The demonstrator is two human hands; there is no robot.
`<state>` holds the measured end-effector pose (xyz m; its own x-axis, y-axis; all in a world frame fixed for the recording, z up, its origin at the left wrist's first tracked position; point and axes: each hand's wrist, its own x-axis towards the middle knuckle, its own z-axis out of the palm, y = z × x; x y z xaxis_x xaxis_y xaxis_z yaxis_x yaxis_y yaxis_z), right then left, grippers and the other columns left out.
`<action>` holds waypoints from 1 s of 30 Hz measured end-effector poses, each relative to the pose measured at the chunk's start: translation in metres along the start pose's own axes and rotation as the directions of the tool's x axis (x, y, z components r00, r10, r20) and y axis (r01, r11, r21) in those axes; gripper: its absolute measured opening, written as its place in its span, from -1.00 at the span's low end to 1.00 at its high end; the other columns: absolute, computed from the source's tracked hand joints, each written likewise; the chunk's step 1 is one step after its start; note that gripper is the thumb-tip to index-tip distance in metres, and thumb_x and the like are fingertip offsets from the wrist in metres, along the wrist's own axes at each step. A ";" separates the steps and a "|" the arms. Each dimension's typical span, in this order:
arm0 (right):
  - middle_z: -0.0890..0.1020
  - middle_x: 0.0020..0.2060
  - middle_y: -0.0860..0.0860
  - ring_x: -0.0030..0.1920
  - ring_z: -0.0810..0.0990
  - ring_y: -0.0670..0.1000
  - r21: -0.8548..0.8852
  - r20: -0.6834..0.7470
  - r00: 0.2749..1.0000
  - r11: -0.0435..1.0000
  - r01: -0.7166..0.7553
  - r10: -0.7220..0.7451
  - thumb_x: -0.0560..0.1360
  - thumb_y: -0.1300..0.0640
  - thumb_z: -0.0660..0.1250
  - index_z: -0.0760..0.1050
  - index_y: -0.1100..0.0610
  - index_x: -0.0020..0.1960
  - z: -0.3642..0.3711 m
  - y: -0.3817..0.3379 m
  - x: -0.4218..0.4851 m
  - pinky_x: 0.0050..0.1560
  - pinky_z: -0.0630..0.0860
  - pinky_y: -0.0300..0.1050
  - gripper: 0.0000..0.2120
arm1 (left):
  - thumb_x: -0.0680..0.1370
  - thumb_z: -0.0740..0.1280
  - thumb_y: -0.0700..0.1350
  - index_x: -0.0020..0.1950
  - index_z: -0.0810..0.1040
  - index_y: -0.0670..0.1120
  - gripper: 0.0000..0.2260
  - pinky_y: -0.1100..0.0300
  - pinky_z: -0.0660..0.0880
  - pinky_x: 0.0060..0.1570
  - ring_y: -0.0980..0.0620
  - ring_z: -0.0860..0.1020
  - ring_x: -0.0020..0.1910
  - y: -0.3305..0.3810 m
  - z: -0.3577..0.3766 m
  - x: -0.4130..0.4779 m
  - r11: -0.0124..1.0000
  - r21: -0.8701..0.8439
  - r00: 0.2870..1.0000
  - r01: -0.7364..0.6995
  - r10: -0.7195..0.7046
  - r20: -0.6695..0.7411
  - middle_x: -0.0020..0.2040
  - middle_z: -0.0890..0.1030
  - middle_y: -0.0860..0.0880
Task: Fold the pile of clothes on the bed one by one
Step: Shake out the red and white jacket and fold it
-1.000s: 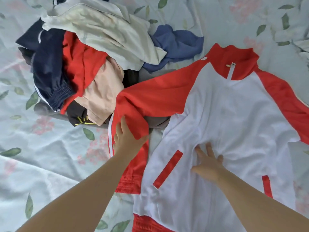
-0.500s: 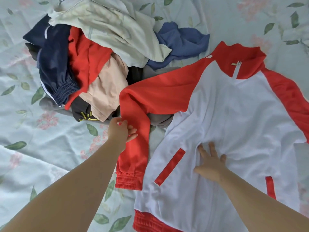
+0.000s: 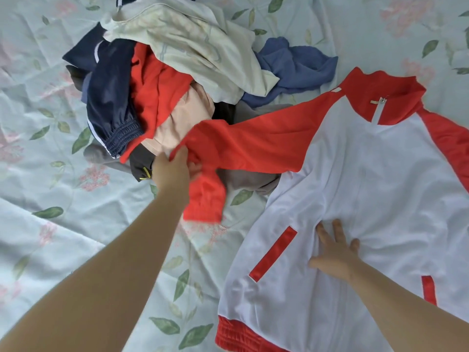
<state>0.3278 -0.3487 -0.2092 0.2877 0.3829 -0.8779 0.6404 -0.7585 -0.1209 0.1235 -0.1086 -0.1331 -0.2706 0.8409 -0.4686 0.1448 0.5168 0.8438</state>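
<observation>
No legible text, numbers or brand names anywhere in my view. Only candidate: a small yellow mark on the dark garment (image 3: 140,168) at the pile's near edge, just beside my left hand (image 3: 172,171); too small to read as letters or a logo. I record nothing readable.

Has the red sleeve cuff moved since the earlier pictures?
Yes. The left hand has lifted the red sleeve cuff up and away from the jacket's white hem, toward the pile of clothes.
</observation>
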 end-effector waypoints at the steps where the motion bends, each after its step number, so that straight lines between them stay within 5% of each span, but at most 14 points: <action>1: -0.44 0.46 0.08 0.51 -0.33 0.12 -0.004 0.000 1.000 1.000 0.005 -0.005 0.47 -0.04 0.29 -0.34 -0.11 0.52 0.000 0.000 -0.001 0.46 -0.29 0.13 -0.09 | 0.46 0.32 0.00 -0.12 0.39 -0.03 -0.85 0.03 0.62 -0.15 -0.08 0.63 -0.21 0.014 -0.003 0.010 0.991 0.036 0.990 -0.126 0.128 -0.060 -0.20 0.56 -0.12; 4: -0.43 0.47 0.10 0.52 -0.31 0.09 -0.013 -0.013 1.000 1.000 0.013 -0.014 0.48 -0.04 0.28 -0.34 -0.09 0.52 0.000 -0.001 -0.002 0.47 -0.29 0.13 -0.09 | 0.48 0.31 -0.12 0.36 0.23 -0.08 -0.52 0.18 0.38 0.27 -0.01 0.42 0.22 0.041 -0.003 0.027 0.946 0.095 0.949 -0.309 0.313 -0.034 0.23 0.41 -0.05; 6: -0.43 0.47 0.08 0.52 -0.32 0.13 0.006 -0.021 1.000 1.000 0.012 -0.012 0.47 -0.04 0.28 -0.33 -0.11 0.52 0.002 0.001 -0.001 0.47 -0.29 0.13 -0.10 | 0.43 0.34 -0.14 0.52 -0.03 -0.02 -0.23 0.00 0.26 0.41 -0.04 0.28 0.41 0.033 0.004 0.025 0.909 0.205 0.931 -0.364 0.354 0.087 0.46 0.22 -0.11; 8: -0.42 0.47 0.05 0.50 -0.34 0.19 0.055 -0.034 0.999 0.998 0.012 -0.010 0.46 -0.04 0.28 -0.32 -0.13 0.52 0.005 0.003 -0.001 0.46 -0.29 0.12 -0.10 | 0.44 0.36 -0.19 0.54 0.01 -0.09 -0.24 -0.04 0.20 0.43 -0.08 0.23 0.44 0.003 0.011 0.007 0.810 0.362 0.882 -0.461 0.374 0.287 0.47 0.22 -0.14; 12: -0.33 0.51 0.02 0.50 -0.35 0.19 0.130 -0.150 0.986 0.987 0.091 -0.071 0.49 -0.02 0.28 -0.27 -0.10 0.53 0.013 0.007 -0.014 0.47 -0.29 0.07 -0.14 | 0.53 0.33 -0.20 0.50 0.18 -0.15 -0.42 0.20 0.17 0.33 -0.07 0.25 0.41 -0.077 0.008 -0.059 0.615 0.540 0.782 -0.575 0.218 0.584 0.44 0.25 -0.11; 15: -0.24 0.53 -0.06 0.52 -0.28 0.11 0.243 -0.292 0.947 0.948 0.208 -0.133 0.51 0.02 0.31 -0.19 -0.14 0.54 0.028 0.026 -0.033 0.48 -0.14 0.03 -0.18 | 0.53 0.33 -0.06 0.50 0.14 -0.04 -0.40 0.06 0.25 0.34 -0.08 0.24 0.40 -0.122 -0.002 -0.093 0.551 0.706 0.838 -0.445 -0.021 0.545 0.44 0.22 -0.04; 18: -0.09 0.55 -0.03 0.54 -0.12 0.06 0.093 -0.376 0.907 0.966 0.241 -0.190 0.52 0.00 0.31 -0.01 -0.10 0.54 0.066 0.060 -0.058 0.47 0.06 0.01 -0.29 | 0.50 0.35 0.06 0.48 0.16 0.01 -0.38 0.02 0.30 0.29 -0.10 0.25 0.36 -0.144 -0.009 -0.120 0.388 0.806 0.864 -0.446 -0.048 0.501 0.40 0.28 -0.01; 20: 0.19 0.51 0.09 0.50 0.16 0.17 -0.061 -0.454 0.849 0.959 0.275 -0.272 0.49 -0.04 0.34 0.31 0.04 0.40 0.101 0.078 -0.076 0.40 0.25 0.09 -0.47 | 0.48 0.37 0.09 0.48 0.16 -0.01 -0.34 0.01 0.32 0.29 -0.11 0.25 0.35 -0.153 -0.016 -0.135 0.390 0.823 0.880 -0.412 -0.063 0.471 0.39 0.29 -0.03; 22: 0.44 0.36 0.15 0.37 0.39 0.23 -0.126 -0.462 0.829 0.949 0.290 -0.315 0.44 -0.15 0.26 0.42 0.11 0.20 0.134 0.088 -0.093 0.29 0.37 0.14 -0.55 | 0.45 0.39 0.13 0.47 0.17 -0.03 -0.31 -0.01 0.36 0.27 -0.12 0.29 0.33 -0.160 -0.025 -0.143 0.412 0.830 0.891 -0.376 -0.085 0.446 0.37 0.30 -0.05; 25: 0.37 0.42 0.09 0.46 0.21 0.17 -0.268 -0.391 0.834 0.915 0.301 -0.389 0.29 -0.34 0.16 0.34 0.13 0.34 0.175 0.103 -0.104 0.37 0.13 0.18 -0.23 | 0.42 0.43 0.14 0.41 0.21 -0.06 -0.32 -0.02 0.47 0.09 -0.10 0.45 0.18 -0.170 -0.042 -0.155 0.487 0.813 0.886 -0.320 -0.150 0.438 0.25 0.39 -0.04; 28: 0.09 0.54 0.02 0.54 -0.08 0.11 -0.422 -0.358 0.804 0.851 0.313 -0.474 0.13 -0.39 0.34 0.17 0.11 0.48 0.191 0.117 -0.105 0.38 -0.08 0.28 0.07 | 0.41 0.48 0.06 0.31 0.28 -0.07 -0.40 0.13 0.42 -0.06 0.00 0.47 0.03 -0.179 -0.059 -0.162 0.492 0.780 0.827 -0.386 -0.190 0.529 0.09 0.46 0.03; 30: 0.20 0.49 0.05 0.51 0.06 0.16 -0.457 -0.355 0.785 0.827 0.327 -0.507 0.04 -0.37 0.49 0.18 0.11 0.47 0.187 0.120 -0.105 0.33 0.04 0.36 0.15 | 0.38 0.51 -0.06 0.29 0.32 -0.03 -0.44 0.13 0.45 0.02 0.02 0.48 0.07 -0.181 -0.070 -0.164 0.565 0.729 0.755 -0.388 -0.259 0.602 0.08 0.50 0.07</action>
<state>0.2411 -0.5787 -0.2180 0.1542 0.8725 -0.4637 0.9492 -0.2612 -0.1757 0.0748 -0.3511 -0.1911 0.3315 0.5980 -0.7297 0.8801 0.0826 0.4675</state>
